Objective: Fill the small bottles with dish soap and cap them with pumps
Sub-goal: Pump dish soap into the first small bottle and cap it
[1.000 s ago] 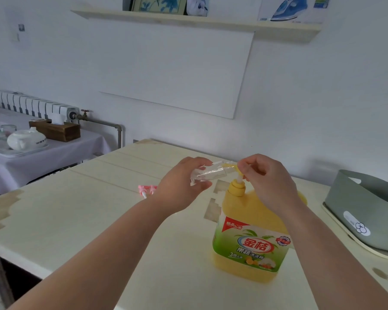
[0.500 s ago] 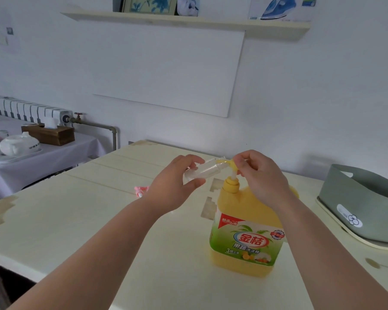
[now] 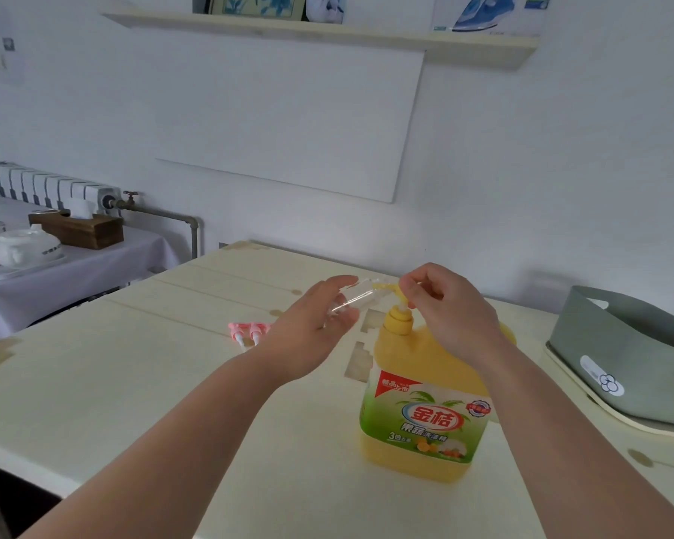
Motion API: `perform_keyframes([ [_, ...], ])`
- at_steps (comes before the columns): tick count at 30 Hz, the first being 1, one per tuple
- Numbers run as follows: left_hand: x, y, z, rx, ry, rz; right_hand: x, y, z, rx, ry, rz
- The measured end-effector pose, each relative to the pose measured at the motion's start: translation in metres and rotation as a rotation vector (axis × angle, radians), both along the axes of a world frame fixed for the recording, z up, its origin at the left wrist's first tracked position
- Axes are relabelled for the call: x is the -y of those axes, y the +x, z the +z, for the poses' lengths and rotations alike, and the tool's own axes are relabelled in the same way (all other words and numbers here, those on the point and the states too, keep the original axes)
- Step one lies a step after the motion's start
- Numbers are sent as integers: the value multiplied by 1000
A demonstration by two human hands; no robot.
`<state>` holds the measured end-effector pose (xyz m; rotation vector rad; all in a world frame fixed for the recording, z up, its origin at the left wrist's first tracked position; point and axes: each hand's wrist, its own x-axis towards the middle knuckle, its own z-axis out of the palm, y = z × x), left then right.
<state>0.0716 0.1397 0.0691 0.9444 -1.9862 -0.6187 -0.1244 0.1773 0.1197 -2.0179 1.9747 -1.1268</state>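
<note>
A big yellow dish soap jug (image 3: 425,406) with a green and red label stands on the pale table (image 3: 133,383). My left hand (image 3: 312,328) grips a small clear bottle (image 3: 353,299), tilted, with its mouth at the yellow pump spout (image 3: 386,286). My right hand (image 3: 448,309) is curled over the jug's pump head, fingers round the spout. Two pink pump caps (image 3: 248,330) lie on the table left of my left hand. The pump head itself is mostly hidden under my right hand.
A grey-green tub (image 3: 623,352) sits on a cream tray at the right table edge. To the left a side table with a white cloth carries a teapot (image 3: 22,247) and a wooden tissue box (image 3: 76,227). A wall shelf (image 3: 327,31) hangs above.
Both hands stay at the jug's pump with the small bottle held to the spout; the view has shifted slightly, little else differs.
</note>
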Motion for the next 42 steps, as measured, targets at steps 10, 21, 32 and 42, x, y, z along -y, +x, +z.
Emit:
perform_keyframes([
  [10, 1, -2, 6, -4, -37, 41, -7, -3, -17, -37, -321, 99],
  [21, -2, -1, 5, -39, -37, 47, -5, -6, -27, -304, -493, 46],
  [32, 1, 0, 8, -16, -45, 77, -5, 6, -26, -249, -516, -22],
  [42, 2, -2, 7, -47, -58, 104, -6, 7, -19, -269, -506, -3],
])
